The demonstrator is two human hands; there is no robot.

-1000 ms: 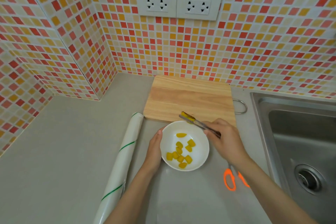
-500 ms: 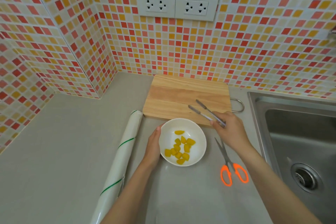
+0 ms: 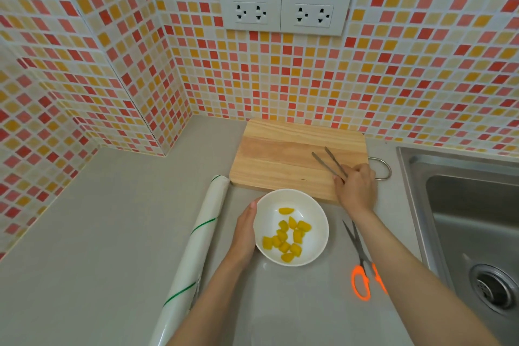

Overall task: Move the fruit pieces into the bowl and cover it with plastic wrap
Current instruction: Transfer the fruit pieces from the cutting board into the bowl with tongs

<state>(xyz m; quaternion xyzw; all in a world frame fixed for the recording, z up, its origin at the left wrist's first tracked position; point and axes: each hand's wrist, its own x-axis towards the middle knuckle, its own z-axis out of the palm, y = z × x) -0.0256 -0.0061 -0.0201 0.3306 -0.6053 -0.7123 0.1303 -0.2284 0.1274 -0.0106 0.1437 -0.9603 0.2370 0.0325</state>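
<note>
I judge the first half of the task finished: all the yellow fruit pieces [image 3: 287, 236] I can see lie in the white bowl [image 3: 314, 213], and the wooden cutting board [image 3: 280, 157] shows no piece left on it, though the part under my right hand is hidden; my right hand [image 3: 355, 191] is over the board's near right corner, its fingers [image 3: 338, 178] clenched on the handle end of the metal tongs [image 3: 327, 161], whose two arms stand apart and empty, pointing away from the fingers toward the wall, low over the board; whether the tips touch the wood I cannot tell; my left hand [image 3: 244, 233] is cupped against the left wall of the bowl, fingers curved round it in a steadying hold, not lifting it as far as I can see; the bowl sits on the grey surface [image 3: 98, 233] just toward me and left of the right fingers, its far rim at the board's near edge; what is left is the covering; the bowl is bare, the plastic wrap roll [image 3: 196, 247] lies untouched just left of my left hand, and the orange-handled scissors [image 3: 361, 258] lie closed on the surface below my right wrist; I expect to part with the tongs first, then free both hands for the wrap.
</note>
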